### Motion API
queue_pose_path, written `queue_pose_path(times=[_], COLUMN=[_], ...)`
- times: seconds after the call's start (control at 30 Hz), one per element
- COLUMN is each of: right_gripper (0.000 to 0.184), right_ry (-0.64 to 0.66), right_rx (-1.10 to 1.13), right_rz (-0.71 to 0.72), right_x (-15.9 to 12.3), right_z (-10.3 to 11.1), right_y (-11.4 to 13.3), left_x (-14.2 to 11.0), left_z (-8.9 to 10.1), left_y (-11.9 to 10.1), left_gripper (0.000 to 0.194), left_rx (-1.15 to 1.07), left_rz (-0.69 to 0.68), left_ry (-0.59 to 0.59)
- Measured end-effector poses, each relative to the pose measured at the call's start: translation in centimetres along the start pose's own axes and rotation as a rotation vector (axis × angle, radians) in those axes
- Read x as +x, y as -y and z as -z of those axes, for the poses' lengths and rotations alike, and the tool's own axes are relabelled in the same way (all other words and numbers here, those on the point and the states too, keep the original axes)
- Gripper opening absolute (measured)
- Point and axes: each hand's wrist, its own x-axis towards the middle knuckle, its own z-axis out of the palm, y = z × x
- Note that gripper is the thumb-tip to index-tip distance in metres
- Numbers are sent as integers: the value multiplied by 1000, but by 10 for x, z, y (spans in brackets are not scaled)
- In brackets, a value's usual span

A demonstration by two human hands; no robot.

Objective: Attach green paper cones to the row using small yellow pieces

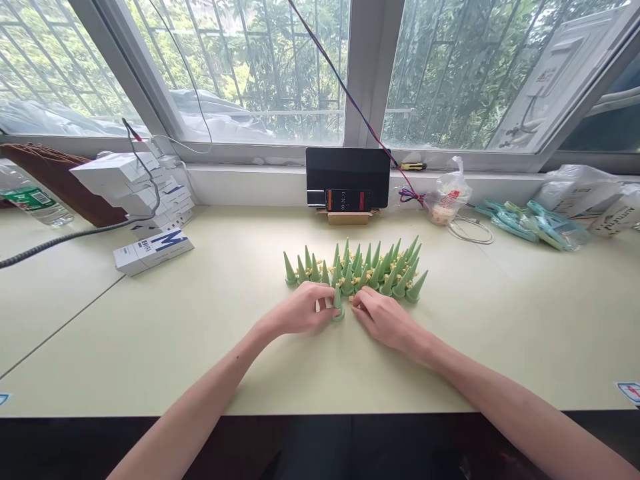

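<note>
right now both bare hands rest on the pale green tabletop (200,333), meeting at a single small green plastic cone (339,303) that stands upright just in front of a dense cluster of matching green cones (357,270) with small yellow bits between them. the left hand (300,312) has its fingers curled inward, fingertips touching the cone's left side. the right hand (383,319) has its fingers bent and close together, tips just beside the cone's right side; whether they actually grip it cannot be told. behind the cluster a dark tablet (347,177) leans against the window sill with a black phone (349,199) on a wooden stand in front of it. white boxes with blue lettering (145,200) are stacked to the far left.
</note>
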Motion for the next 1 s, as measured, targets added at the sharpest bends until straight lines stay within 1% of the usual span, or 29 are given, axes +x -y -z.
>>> queue_pose_path(times=[0.13,0.3,0.4,0.63,0.8,1.0], right_gripper=[11,15,17,16,13,12], right_ry=[-18,-60,-107,-239,-290,-309], right_rx=[180,360,446,653,721,725], right_rz=[-57,-33,-21,-25,-1,4], right_x=[1,1,0,-2,-3,-3], right_z=[2,1,0,3,3,3], right_y=[2,1,1,6,8,7], left_x=[0,1,1,1,2,2], left_z=[-1,-4,-6,-7,-8,-8], left_y=[1,1,-1,-6,-6,-5], left_gripper=[17,21,25,24,28,31], left_rx=[-37,-114,-204,-438,-568,-610], left_rz=[-1,29,63,125,141,138], left_ry=[-40,-54,-20,35,43,35])
